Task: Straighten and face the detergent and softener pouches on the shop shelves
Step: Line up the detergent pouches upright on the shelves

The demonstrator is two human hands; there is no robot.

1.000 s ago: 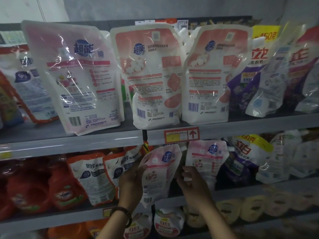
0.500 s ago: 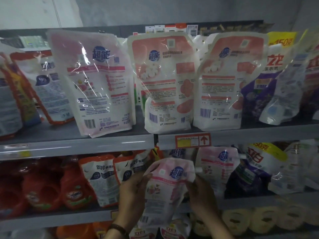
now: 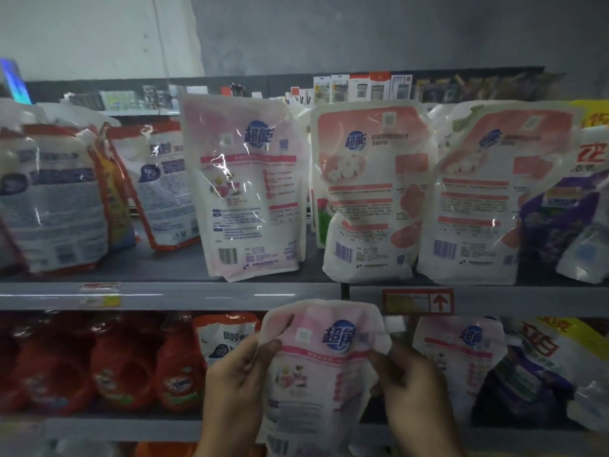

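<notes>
A soft pink-and-white plastic pouch (image 3: pixel 326 364) is held in front of the lower grey metal shelf (image 3: pixel 131 428) — its top corners are pinched by the left hand (image 3: pixel 237 384) and the right hand (image 3: pixel 412 390), fingers curled, likely so it can be turned. Higher up, big plastic pouches (image 3: pixel 250 192) are stood barcode-side out.

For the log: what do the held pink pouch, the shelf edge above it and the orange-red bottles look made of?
Pink pouch: thin flexible plastic film, glossy; its top crumples and folds where gripped. Shelf edge: probably painted metal, grey and smooth, with streaks of reflected light. Orange-red bottles: seemingly rigid moulded plastic, shiny; blur leaves it open.
</notes>
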